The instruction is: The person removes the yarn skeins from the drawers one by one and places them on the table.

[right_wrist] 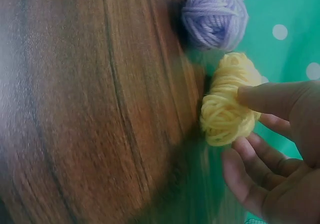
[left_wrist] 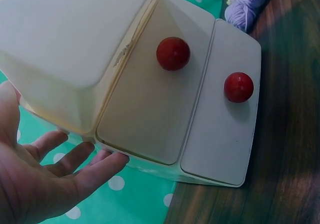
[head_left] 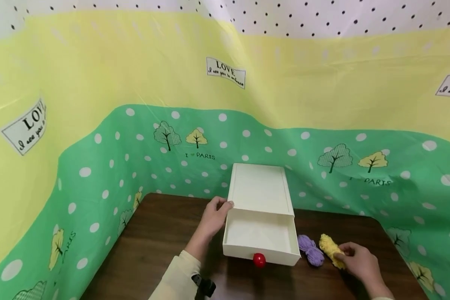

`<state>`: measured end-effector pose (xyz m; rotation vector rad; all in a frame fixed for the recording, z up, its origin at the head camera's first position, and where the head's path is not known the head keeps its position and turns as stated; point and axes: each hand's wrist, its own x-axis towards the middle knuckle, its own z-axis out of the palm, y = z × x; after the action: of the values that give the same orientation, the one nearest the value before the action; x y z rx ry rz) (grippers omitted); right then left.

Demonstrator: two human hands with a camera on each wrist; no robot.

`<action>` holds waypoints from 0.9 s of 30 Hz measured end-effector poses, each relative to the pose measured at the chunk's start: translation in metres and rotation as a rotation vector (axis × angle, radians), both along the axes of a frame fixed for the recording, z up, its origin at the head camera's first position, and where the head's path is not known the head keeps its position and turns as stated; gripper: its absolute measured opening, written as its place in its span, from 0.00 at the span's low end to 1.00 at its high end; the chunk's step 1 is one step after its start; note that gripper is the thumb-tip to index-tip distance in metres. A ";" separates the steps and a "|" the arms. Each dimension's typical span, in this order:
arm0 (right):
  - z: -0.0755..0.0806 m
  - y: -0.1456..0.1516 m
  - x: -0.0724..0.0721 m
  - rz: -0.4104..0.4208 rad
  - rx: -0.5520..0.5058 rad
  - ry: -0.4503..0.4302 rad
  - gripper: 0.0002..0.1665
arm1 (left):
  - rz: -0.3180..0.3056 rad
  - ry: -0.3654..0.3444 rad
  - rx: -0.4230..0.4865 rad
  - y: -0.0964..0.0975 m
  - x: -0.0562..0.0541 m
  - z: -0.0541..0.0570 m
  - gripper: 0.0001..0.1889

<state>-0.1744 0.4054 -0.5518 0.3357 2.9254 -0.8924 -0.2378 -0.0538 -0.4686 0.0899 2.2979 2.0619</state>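
The right hand [head_left: 363, 262] pinches a bundled yellow yarn skein [right_wrist: 225, 109] beside a purple yarn skein [head_left: 314, 255], while the left hand [head_left: 212, 217] (its fingers [left_wrist: 102, 174] apart) touches a white plastic drawer box [head_left: 260, 187].

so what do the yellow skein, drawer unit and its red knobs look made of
Yellow yarn skein: matte fibre, perhaps wool or acrylic, going by its wound strands. Off-white drawer unit: probably moulded plastic, smooth, with rounded corners. Red knobs: glossy with small highlights, perhaps plastic or painted wood.
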 end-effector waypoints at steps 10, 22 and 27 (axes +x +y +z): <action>0.029 -0.007 -0.012 0.068 0.065 0.159 0.28 | 0.014 0.024 -0.003 -0.005 -0.016 0.020 0.23; 0.062 -0.057 0.021 0.131 0.067 0.438 0.18 | -0.043 -0.060 0.028 -0.006 -0.010 0.018 0.22; 0.079 -0.079 0.036 0.136 0.015 0.499 0.17 | -0.051 -0.081 0.027 -0.005 -0.005 0.013 0.23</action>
<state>-0.1381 0.3266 -0.4727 -0.1071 3.3455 -1.0649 -0.2424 -0.0584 -0.4560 0.0633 2.1987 2.0329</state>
